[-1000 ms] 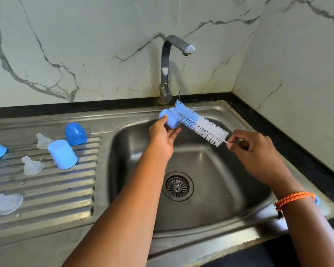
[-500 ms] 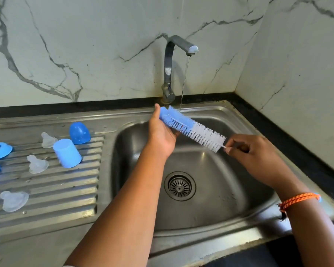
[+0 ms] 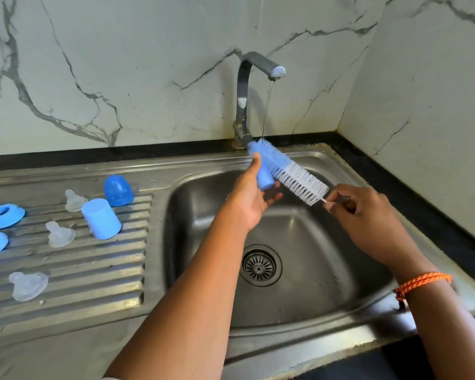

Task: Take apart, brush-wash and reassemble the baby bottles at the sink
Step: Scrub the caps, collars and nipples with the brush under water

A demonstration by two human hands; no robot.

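My left hand (image 3: 251,194) holds a small blue bottle piece (image 3: 265,179) over the sink basin (image 3: 299,270). A blue and white bottle brush (image 3: 288,171) lies slanted across that piece, its blue tip under the thin water stream from the tap (image 3: 254,78). My right hand (image 3: 359,215) pinches the brush's thin handle at its lower right end. On the ribbed drainboard (image 3: 80,270) at the left lie another blue bottle body (image 3: 101,218), a blue dome cap (image 3: 118,190), two blue collar rings (image 3: 4,215) and three clear teats (image 3: 60,233).
Marble walls close the corner behind and to the right of the sink. The drain strainer (image 3: 259,266) sits in the basin floor. A black counter strip (image 3: 422,204) runs along the sink's right side.
The brush has slid up and back so its blue tip is under the water stream. My left hand has turned, and the blue piece shows below the brush again.
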